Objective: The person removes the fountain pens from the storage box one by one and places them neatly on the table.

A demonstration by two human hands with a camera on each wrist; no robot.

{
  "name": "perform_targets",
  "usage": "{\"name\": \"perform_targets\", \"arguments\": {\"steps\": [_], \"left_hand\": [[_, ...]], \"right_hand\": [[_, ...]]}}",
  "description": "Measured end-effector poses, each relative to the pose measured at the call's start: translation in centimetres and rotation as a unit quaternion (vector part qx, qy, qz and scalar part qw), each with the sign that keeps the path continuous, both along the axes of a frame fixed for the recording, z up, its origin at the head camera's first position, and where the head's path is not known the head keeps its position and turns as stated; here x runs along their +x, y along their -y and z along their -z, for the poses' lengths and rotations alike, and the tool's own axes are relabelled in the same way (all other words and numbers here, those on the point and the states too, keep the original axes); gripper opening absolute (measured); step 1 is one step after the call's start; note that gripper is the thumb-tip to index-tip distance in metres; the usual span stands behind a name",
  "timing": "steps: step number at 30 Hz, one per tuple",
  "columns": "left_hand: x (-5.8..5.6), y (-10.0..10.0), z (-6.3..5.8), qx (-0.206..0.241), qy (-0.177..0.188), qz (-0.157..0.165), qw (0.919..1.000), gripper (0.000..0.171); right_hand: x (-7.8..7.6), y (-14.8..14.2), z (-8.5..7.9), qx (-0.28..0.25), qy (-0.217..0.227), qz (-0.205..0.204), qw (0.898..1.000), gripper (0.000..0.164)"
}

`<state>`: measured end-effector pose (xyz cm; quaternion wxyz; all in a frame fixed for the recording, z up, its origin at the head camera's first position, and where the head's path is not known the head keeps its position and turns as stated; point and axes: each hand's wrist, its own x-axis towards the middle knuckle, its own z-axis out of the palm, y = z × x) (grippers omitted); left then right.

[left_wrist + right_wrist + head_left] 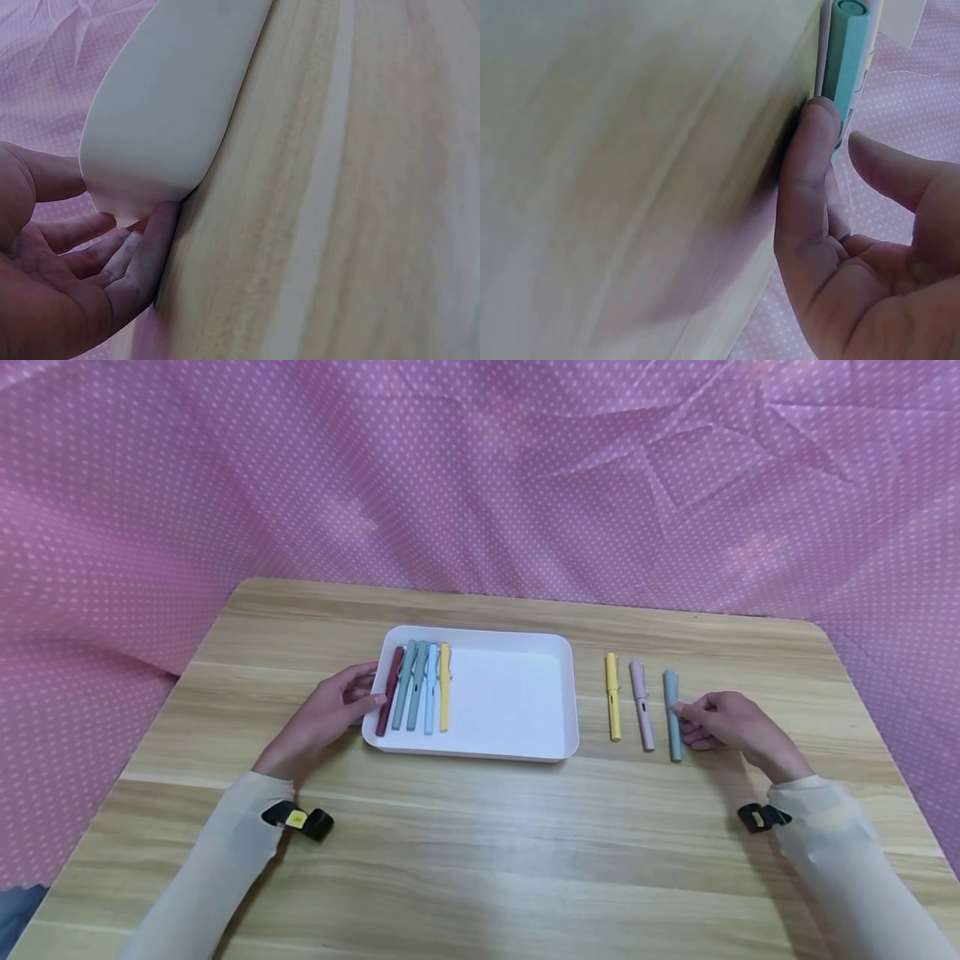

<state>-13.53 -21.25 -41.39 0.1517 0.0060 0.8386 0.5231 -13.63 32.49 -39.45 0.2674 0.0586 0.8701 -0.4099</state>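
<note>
A white tray [510,693] lies on the table, and my left hand [330,708] grips its left end, thumb over the rim and fingers against the outer wall [157,105]. Inside, along that end, a dark red pen [389,692], two grey-green pens, a light blue pen [431,689] and a yellow pen [445,687] lie side by side. To the right of the tray, my right hand [723,727] is at a teal pen [672,727]. Its fingertips are right at the pen's side, while the thumb is over it with a small gap in the right wrist view.
Between the tray and the teal pen, another yellow pen [613,697] and a pale purple pen [642,706] lie roughly parallel on the wooden table [480,852]. A pink dotted cloth [480,477] hangs behind the table's far edge.
</note>
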Motion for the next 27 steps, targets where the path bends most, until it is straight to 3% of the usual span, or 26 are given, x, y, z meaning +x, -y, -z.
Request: {"name": "perform_targets", "arguments": {"steps": [11, 27], "left_hand": [[-0.1, -0.1, 0.0, -0.009, 0.008, -0.004, 0.9999, 0.064], [0.1, -0.3, -0.2, -0.002, 0.014, -0.006, 0.9999, 0.063]], "right_hand": [[0.4, -0.7, -0.2, -0.015, -0.01, -0.003, 1.0, 0.044], [1.0, -2.2, -1.9, -0.043, -0.041, 0.014, 0.998, 0.043]]}}
